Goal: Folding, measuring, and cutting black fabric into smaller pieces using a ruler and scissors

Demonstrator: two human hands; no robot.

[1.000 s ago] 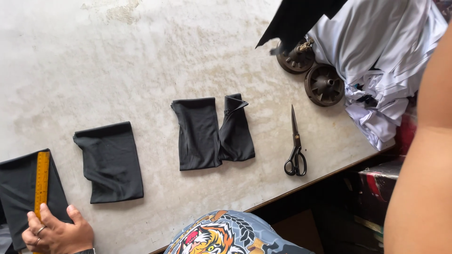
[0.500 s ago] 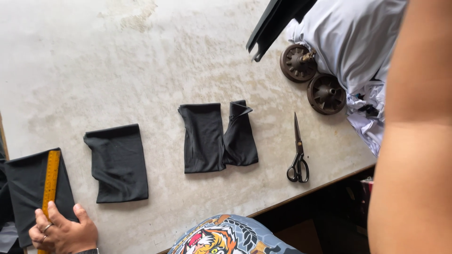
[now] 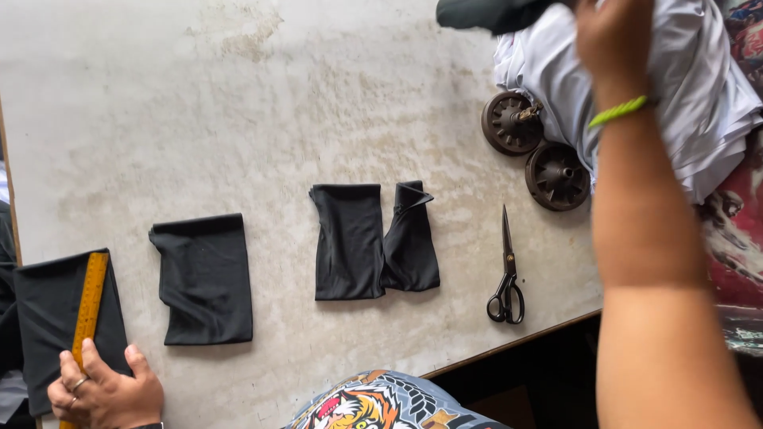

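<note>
Black cloth (image 3: 493,12) hangs at the top edge of the view, cut off by the frame, just beside the right hand (image 3: 616,36) and above the white fabric (image 3: 699,103). Only the back of that hand and its wrist with a green band (image 3: 622,111) show; the fingers are hidden over the fabric heap, so whether they grip the black cloth or the white fabric cannot be told. The forearm fills the right side and hides part of the table edge.

At the lower left, the left hand (image 3: 103,393) presses flat, fingers down, on the near end of a yellow ruler (image 3: 89,306) that lies along a black piece (image 3: 52,318). That piece runs partly off the left edge, and the hand is cut by the bottom edge.

On the pale, stained table (image 3: 238,103) lie a folded black piece (image 3: 205,278) and, well apart, a pair (image 3: 373,238) of black pieces touching side by side, the right one with a turned-up corner. Scissors (image 3: 506,274) lie closed near the table edge. Two dark round weights (image 3: 534,147) sit touching, partly under the white fabric. No containers show.
</note>
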